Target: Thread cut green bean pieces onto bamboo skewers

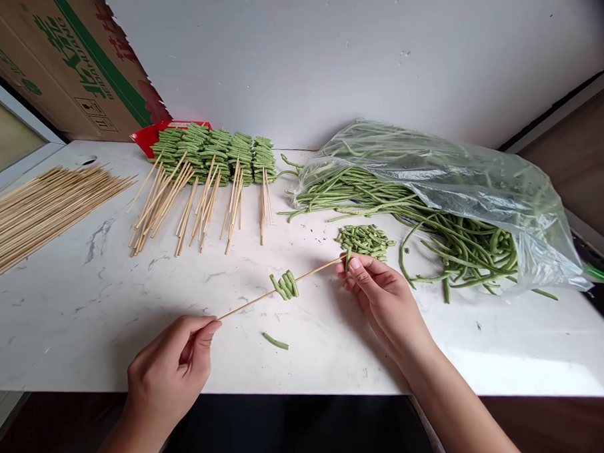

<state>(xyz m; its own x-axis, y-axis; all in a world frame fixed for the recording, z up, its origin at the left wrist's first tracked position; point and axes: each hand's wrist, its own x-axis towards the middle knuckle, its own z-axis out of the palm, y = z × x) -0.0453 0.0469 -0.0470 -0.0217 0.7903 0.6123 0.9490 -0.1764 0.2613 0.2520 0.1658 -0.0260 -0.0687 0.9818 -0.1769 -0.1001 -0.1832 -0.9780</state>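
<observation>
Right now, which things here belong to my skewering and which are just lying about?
Likely part of it:
held skewer in left hand
bean piece in right hand
cut-bean pile
loaded skewers
spare skewers
long beans, plastic bag

Probably just there:
cardboard box
possibly red packaging

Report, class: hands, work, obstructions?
Left hand pinching thin tan wooden skewer. Right hand holding short green bean piece at skewer's tip. Green bean pieces threaded midway. Loose green piece below, not blocking.
</observation>
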